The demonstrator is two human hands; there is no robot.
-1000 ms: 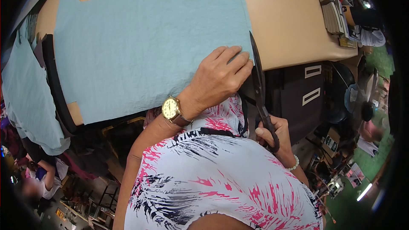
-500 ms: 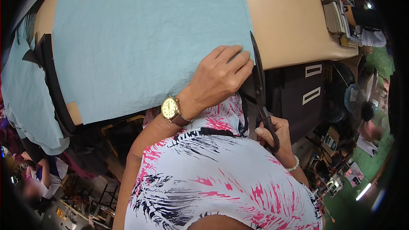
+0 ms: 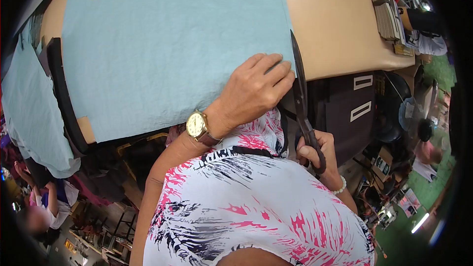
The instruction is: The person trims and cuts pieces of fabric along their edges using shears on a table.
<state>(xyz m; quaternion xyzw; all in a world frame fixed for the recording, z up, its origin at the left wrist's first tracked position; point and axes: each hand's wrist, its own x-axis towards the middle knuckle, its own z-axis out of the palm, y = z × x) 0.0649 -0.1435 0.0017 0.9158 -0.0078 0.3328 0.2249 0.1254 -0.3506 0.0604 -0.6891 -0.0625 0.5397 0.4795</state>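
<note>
A sheet of light blue fabric [image 3: 172, 44] lies across the padded table. My left hand [image 3: 258, 83], with a watch [image 3: 196, 125] at its wrist, rests on the fabric's near right corner; its fingers are bent and closed onto the edge, the thumb hidden. My right hand [image 3: 320, 153] grips the handles of a pair of dark scissors [image 3: 299, 98]. Their long blades point away from me along the fabric's right edge, close to my left fingertips. The blades look nearly together.
The tan tabletop [image 3: 340, 24] extends to the right, with bundled stacks [image 3: 387, 12] at its far side. More blue cloth [image 3: 34, 103] hangs at the left beside a black strip [image 3: 64, 98]. Below the right edge is a dark panel [image 3: 347, 113]. Another person [image 3: 54, 202] is at lower left.
My right hand and the scissors have shifted very slightly away from me and to the right, the tip going a little farther along the fabric's edge. My left hand stays almost still.
</note>
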